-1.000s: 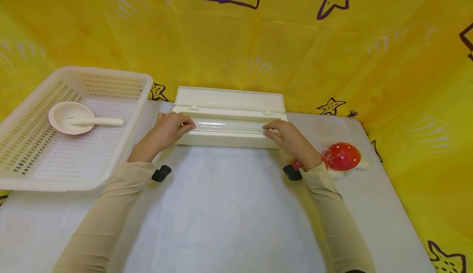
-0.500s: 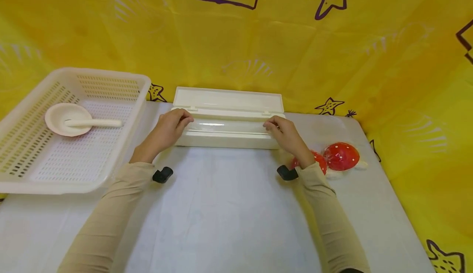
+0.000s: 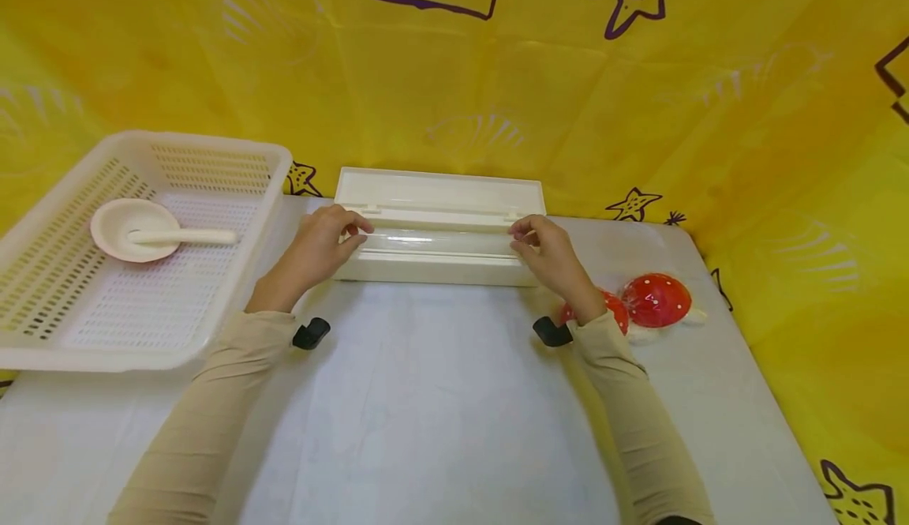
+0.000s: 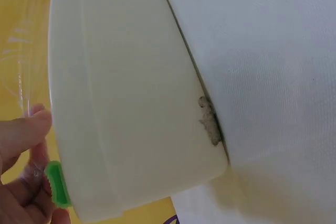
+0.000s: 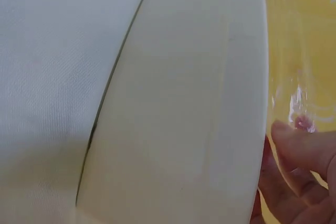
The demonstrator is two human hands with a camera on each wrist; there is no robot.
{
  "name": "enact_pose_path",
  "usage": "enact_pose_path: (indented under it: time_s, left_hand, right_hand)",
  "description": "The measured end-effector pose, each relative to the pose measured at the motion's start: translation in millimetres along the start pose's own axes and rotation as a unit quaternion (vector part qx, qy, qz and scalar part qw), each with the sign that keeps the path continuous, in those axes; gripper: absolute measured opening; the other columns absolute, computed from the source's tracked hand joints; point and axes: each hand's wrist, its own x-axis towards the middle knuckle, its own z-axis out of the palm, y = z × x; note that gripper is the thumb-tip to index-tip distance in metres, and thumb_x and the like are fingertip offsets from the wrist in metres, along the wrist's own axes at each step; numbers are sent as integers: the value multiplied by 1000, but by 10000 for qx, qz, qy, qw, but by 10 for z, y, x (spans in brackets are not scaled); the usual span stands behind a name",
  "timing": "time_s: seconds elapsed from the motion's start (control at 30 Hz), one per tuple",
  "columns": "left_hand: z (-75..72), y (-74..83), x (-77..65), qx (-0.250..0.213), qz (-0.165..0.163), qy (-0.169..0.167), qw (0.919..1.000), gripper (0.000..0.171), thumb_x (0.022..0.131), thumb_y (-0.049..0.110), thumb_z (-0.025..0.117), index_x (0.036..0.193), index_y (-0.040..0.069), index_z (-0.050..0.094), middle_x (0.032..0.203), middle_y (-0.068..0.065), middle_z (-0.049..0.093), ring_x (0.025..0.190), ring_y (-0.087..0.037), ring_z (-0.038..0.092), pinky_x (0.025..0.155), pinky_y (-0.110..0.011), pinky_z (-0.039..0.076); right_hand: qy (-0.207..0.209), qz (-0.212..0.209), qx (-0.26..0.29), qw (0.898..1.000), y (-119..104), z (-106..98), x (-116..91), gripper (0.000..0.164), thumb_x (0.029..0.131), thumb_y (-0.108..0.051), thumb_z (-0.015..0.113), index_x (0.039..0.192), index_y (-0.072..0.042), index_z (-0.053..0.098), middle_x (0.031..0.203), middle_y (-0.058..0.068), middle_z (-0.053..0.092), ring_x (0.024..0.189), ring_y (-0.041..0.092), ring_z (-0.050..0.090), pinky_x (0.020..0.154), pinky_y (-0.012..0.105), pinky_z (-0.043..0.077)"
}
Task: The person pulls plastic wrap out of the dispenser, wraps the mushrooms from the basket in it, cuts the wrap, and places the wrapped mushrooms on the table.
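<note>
A long white cling film dispenser lies at the back of the table with its lid tipped up. Clear cling film stretches between the two hands over its opening. My left hand pinches the film's left end between thumb and fingertips; the left wrist view shows the film rising from that pinch. At the other end my right hand pinches the film likewise. Close to the left fingers a green slider sits on the dispenser's edge.
A white perforated basket on the left holds a pale bowl with a white spoon in it. Two red polka-dot wrapped items lie beside the right forearm. A yellow patterned cloth hangs behind the table.
Both hands have risen slightly at the dispenser, with the film held between them. The right hand has shifted a little upward and its fingers have drawn closer to the film's end.
</note>
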Motion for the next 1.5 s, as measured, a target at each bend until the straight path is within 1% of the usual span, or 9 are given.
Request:
enact_pose_path:
  time_s: [0.1, 0.17, 0.3, 0.4, 0.63, 0.87, 1.13, 1.37, 1.5]
  left_hand:
    - [1, -17, -2, 157, -154, 134, 9997, 18, 97, 13, 62, 108, 2, 73, 100, -19, 67, 108, -40, 54, 97, -60, 34]
    - [5, -40, -2, 178, -214, 224, 9994, 20, 98, 15, 62, 108, 2, 73, 101, -19, 69, 107, -40, 56, 96, -58, 37]
    - [4, -83, -1, 90, -204, 330, 9992, 21, 98, 17, 63, 106, 1, 73, 99, -18, 72, 90, -34, 62, 80, -45, 47]
    - [-5, -86, -3, -37, -187, 368, 9991, 21, 98, 17, 63, 105, 1, 74, 99, -17, 73, 82, -30, 63, 72, -38, 46]
    - [-16, -73, -8, -210, -146, 503, 9984, 22, 98, 17, 63, 104, -1, 74, 95, -20, 72, 89, -32, 55, 79, -43, 42]
    - [-3, -63, -14, -73, -74, 811, 9966, 23, 98, 20, 62, 105, 1, 74, 100, -19, 74, 87, -33, 61, 76, -46, 46]
    - [5, -43, 2, -188, 178, 1279, 9914, 19, 97, 15, 64, 102, 0, 74, 100, -18, 75, 89, -34, 65, 77, -46, 49]
    - [-31, -16, 22, -323, 214, 1423, 9891, 19, 97, 14, 63, 103, 0, 74, 99, -17, 75, 86, -31, 66, 74, -41, 47]
    - [-64, 9, 34, -315, 259, 1495, 9879, 18, 97, 14, 64, 103, 0, 74, 100, -16, 76, 81, -28, 63, 70, -35, 44]
  right_hand:
    - [218, -170, -87, 9996, 5, 4, -7, 22, 92, 2, 66, 113, 8, 63, 105, 24, 66, 94, 36, 67, 88, 47, 57]
    - [275, -203, -100, 9994, 7, -4, -13, 24, 92, 1, 66, 115, 7, 65, 105, 24, 67, 93, 37, 69, 87, 48, 57]
    - [271, -115, -251, 9993, 2, -47, -17, 22, 93, -3, 66, 113, 6, 67, 106, 23, 69, 97, 35, 69, 88, 48, 57]
    - [284, -55, -402, 9988, 2, -91, -15, 19, 93, -4, 66, 109, 5, 69, 104, 22, 71, 95, 35, 69, 87, 47, 58]
    - [324, -139, -414, 9985, 27, -142, -20, 13, 91, -3, 69, 100, 6, 71, 98, 22, 73, 90, 34, 70, 84, 47, 58]
    - [487, -291, -440, 9974, 18, -156, -22, 10, 90, -1, 69, 97, 6, 71, 96, 21, 73, 90, 34, 71, 82, 47, 58]
    - [603, -281, -454, 9967, -42, -193, -10, 9, 91, -1, 68, 97, 5, 72, 95, 19, 74, 88, 30, 70, 77, 34, 59]
    - [632, -176, -484, 9967, -95, -242, 13, 12, 92, -1, 66, 101, 6, 71, 98, 21, 72, 90, 32, 68, 81, 46, 58]
    - [634, -72, -538, 9965, -122, -267, 26, 13, 93, -2, 66, 103, 5, 70, 100, 20, 72, 92, 32, 68, 83, 46, 58]
